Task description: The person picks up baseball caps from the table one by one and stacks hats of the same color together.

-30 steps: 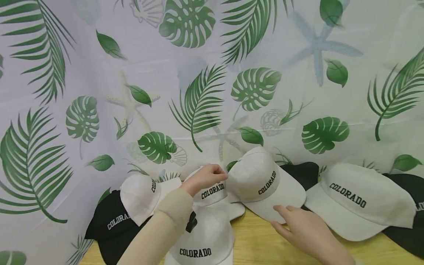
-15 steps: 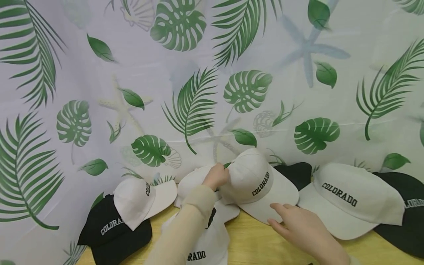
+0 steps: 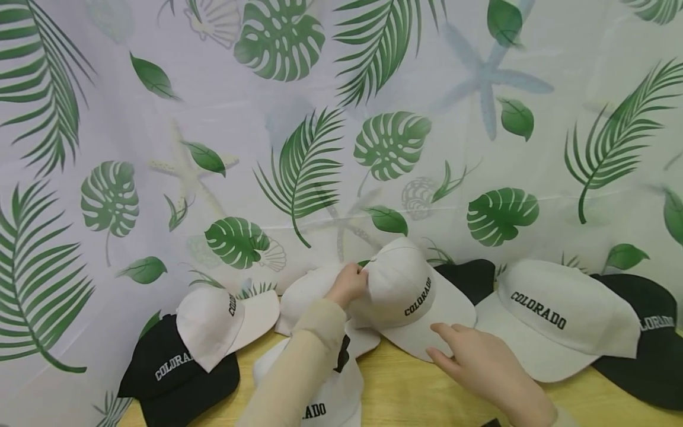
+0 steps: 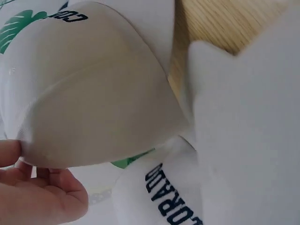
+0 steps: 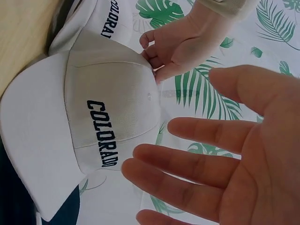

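In the middle of the head view, a white baseball cap (image 3: pixel 397 290) lettered COLORADO sits with its brim toward the lower right. My left hand (image 3: pixel 348 284) pinches its back left edge; the left wrist view shows thumb and fingers (image 4: pixel 70 183) at the cap's rim. My right hand (image 3: pixel 475 356) has its fingers spread close to the brim and holds nothing; its palm (image 5: pixel 262 164) shows in the right wrist view. Behind the left hand lies another white cap (image 3: pixel 304 293), partly covered. The left sleeve hides part of a white cap (image 3: pixel 341 391) in front.
At left, a white cap (image 3: pixel 205 320) lies on a black cap (image 3: pixel 187 385). To the right, a white cap (image 3: pixel 565 314) overlaps a black cap (image 3: pixel 645 379). Another black cap (image 3: pixel 472 279) is behind. A leaf-printed cloth (image 3: pixel 320 83) hangs behind the wooden table (image 3: pixel 405 397).
My left hand has moved right, from in front of the neighbouring white cap to the middle cap's back edge, which it now pinches. The right hand stays by the brim. The view has shifted slightly.
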A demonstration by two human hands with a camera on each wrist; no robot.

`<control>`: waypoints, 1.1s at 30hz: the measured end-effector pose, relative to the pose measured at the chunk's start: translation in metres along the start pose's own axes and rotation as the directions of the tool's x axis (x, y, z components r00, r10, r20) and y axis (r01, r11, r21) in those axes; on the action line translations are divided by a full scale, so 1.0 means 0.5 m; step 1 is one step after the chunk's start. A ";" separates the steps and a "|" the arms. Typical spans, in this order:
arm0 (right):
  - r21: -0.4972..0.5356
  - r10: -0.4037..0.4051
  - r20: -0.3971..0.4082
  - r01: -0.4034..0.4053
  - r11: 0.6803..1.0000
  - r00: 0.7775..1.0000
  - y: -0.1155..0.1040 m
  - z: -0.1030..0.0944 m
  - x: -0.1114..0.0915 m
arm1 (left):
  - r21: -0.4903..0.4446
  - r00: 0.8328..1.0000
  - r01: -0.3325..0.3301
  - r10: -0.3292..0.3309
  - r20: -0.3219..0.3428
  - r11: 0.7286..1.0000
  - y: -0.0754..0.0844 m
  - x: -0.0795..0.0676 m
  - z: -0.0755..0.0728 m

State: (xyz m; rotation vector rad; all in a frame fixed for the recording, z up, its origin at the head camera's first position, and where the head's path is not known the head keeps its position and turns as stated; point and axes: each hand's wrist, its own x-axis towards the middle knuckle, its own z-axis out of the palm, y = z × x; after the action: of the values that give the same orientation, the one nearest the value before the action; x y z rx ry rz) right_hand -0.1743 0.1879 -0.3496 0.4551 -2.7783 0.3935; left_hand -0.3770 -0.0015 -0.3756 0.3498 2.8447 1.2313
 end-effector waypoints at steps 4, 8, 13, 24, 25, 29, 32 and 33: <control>-0.015 -0.005 -0.018 0.004 1.000 1.000 0.005 -0.003 -0.001 | -0.163 0.998 0.028 -0.038 -0.057 0.986 0.084 -0.068 -0.025; -0.019 0.001 -0.028 -0.001 1.000 1.000 0.009 -0.008 -0.002 | -0.251 0.993 -0.046 0.016 -0.120 0.967 0.118 -0.090 -0.027; 0.004 0.023 -0.013 -0.023 1.000 1.000 0.012 -0.014 -0.003 | -0.261 0.987 -0.127 0.095 -0.133 0.957 0.138 -0.104 -0.035; 0.016 0.039 -0.003 -0.039 0.999 0.999 0.026 -0.033 0.002 | -0.246 0.967 -0.253 0.241 -0.081 0.935 0.166 -0.140 -0.080; 0.020 0.037 -0.014 -0.036 0.999 0.999 0.029 -0.036 0.002 | -0.258 0.966 -0.259 0.249 -0.071 0.931 0.170 -0.145 -0.084; 0.044 0.049 -0.049 -0.047 0.998 0.998 0.040 -0.049 -0.001 | -0.298 0.964 -0.260 0.264 -0.027 0.918 0.181 -0.168 -0.097; 0.064 0.043 -0.100 -0.037 0.997 0.994 0.050 -0.059 -0.002 | -0.295 0.958 -0.278 0.288 -0.010 0.914 0.187 -0.190 -0.109; 0.070 0.043 -0.116 -0.035 0.997 0.992 0.053 -0.063 -0.002 | -0.291 0.955 -0.286 0.297 -0.005 0.913 0.189 -0.199 -0.116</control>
State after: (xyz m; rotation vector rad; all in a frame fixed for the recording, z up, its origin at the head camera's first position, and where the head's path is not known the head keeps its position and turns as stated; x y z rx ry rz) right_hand -0.1751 0.2220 -0.3268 0.3807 -2.6702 0.5078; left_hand -0.2676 -0.0014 -0.2743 0.7980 2.5901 1.6432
